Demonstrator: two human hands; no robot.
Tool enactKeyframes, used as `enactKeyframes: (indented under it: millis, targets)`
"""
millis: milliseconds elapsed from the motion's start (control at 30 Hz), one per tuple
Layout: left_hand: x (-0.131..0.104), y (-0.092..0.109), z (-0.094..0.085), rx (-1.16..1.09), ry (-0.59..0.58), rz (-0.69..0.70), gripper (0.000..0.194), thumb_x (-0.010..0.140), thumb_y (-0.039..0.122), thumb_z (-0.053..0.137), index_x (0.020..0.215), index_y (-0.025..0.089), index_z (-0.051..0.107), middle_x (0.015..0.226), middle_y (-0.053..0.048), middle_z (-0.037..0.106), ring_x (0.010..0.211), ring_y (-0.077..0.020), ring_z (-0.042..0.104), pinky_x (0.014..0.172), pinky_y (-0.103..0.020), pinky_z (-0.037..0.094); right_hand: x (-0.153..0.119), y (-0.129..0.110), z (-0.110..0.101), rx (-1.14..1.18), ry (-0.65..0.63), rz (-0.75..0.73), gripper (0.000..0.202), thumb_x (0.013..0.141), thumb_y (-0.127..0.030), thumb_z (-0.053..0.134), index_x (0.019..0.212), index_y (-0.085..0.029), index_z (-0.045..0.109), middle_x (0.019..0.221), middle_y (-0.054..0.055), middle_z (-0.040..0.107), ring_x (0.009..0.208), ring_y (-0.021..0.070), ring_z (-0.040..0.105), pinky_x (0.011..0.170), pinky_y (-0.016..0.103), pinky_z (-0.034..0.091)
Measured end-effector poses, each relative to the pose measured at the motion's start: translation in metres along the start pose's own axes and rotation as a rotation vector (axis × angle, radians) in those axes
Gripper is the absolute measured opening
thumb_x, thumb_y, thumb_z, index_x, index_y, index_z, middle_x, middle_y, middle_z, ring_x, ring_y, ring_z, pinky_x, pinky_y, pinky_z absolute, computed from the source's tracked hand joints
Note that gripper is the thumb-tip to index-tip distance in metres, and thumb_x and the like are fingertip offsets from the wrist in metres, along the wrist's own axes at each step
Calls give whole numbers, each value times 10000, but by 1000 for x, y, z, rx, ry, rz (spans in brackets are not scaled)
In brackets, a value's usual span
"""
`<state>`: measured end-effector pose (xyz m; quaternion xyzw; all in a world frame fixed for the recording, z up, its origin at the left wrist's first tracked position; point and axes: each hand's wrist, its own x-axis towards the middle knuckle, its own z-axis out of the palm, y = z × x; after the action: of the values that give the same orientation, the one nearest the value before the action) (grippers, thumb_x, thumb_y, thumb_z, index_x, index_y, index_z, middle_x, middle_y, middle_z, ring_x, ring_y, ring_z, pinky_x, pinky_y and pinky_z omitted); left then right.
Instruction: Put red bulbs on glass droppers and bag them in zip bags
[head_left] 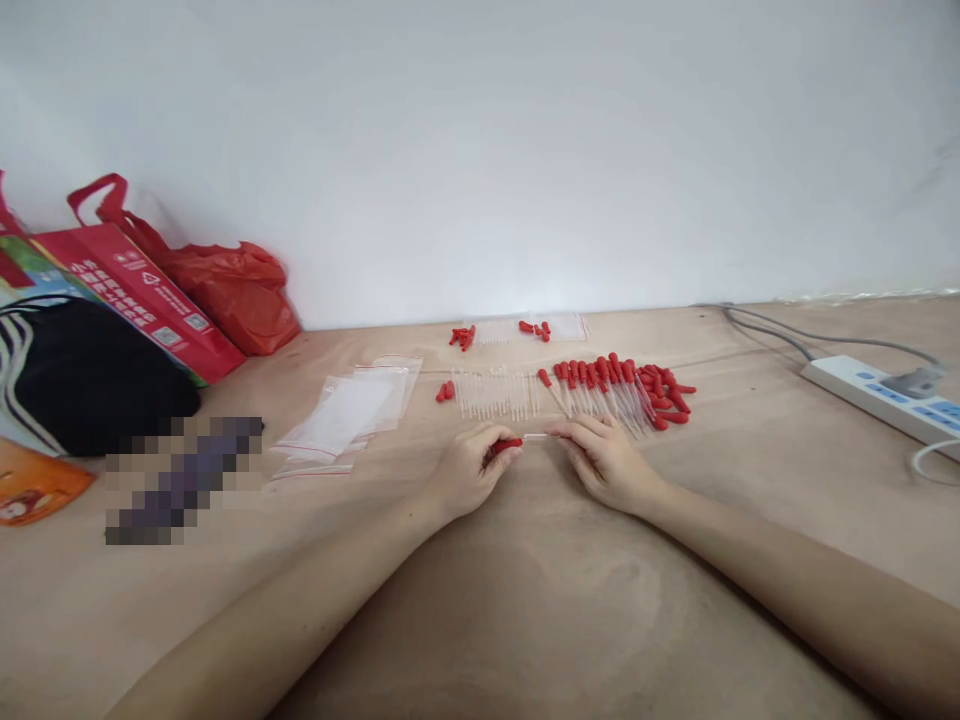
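My left hand point(476, 462) is closed on a red rubber dropper bulb point(508, 444), its end pointing right. Across a small gap, my right hand point(600, 462) pinches a thin clear dropper tube point(535, 436), whose near end points at the bulb. Just beyond my hands lies a row of bare clear tubes point(495, 394), with two loose red bulbs point(445, 391) at its left. Several droppers with red bulbs fitted point(600, 378) lie side by side behind my right hand. Loose red bulbs point(675, 398) are heaped to their right.
Clear zip bags point(337, 415) lie at the left. Farther back are more red bulbs point(463, 337) and a bag of tubes point(491, 330). A white power strip point(885, 395) with grey cable sits at the right. Red bags point(232, 290) and a black bag point(97, 380) stand at the far left.
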<state>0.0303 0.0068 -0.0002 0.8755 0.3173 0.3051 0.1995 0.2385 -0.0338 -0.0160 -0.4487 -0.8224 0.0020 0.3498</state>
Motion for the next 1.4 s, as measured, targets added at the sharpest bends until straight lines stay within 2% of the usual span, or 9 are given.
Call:
enactKeyframes:
  millis: [167,333,567,733,867,1000,1200,1400]
  targets:
    - [0,1,0,-3,0,20,98,839,228,485,847,161,557,748,-3,566,644,-104,504,613,-221,407,0,-1,-1,-18,-37,-14,230,858,-161,379,1009,-182,552,892,62,621,771,153,553,717,313,345]
    - [0,0,0,0,7,48,126,844,237,481,843,152,575,741,-16,578,649,-113,517,618,-233,418,-2,-2,-1,-24,-60,-36,252,859,-182,392,1031,-183,575,804,48,622,715,141,544,722,314,327]
    - [-3,-2,0,1,16,181,158,863,228,454,857,153,593,771,-43,600,699,-128,547,659,-250,441,1,2,-5,48,-139,-84,246,868,-223,404,1017,-202,598,793,34,636,697,124,550,697,302,292]
    - [-5,0,2,87,-31,290,161,867,206,438,854,147,587,762,-49,581,711,-138,531,676,-259,439,3,-1,-14,-54,-177,-163,258,860,-198,396,1002,-202,611,789,24,632,614,112,499,673,308,240]
    - [-6,2,3,148,-44,292,170,869,219,428,818,141,570,744,-48,568,692,-142,519,663,-266,428,4,-7,-14,-154,-133,-202,253,836,-175,392,896,-181,638,659,12,601,532,105,427,630,307,195]
    - [-5,2,3,167,-45,290,177,869,230,420,796,138,553,735,-50,558,684,-145,509,647,-267,421,5,-13,-10,-173,-121,-193,250,828,-171,380,789,-161,627,627,12,589,494,94,375,606,301,178]
    - [-7,4,5,163,-47,313,180,870,226,406,788,141,542,728,-51,553,681,-146,501,643,-265,418,6,-17,-6,-139,-133,-186,239,834,-186,383,726,-159,594,621,9,584,509,98,385,626,296,191]
    - [-6,5,5,150,-44,328,193,874,219,390,788,146,547,731,-52,562,676,-144,506,650,-264,424,6,-17,-3,-68,-207,-124,242,858,-198,361,750,-158,575,640,13,598,544,105,439,637,286,207]
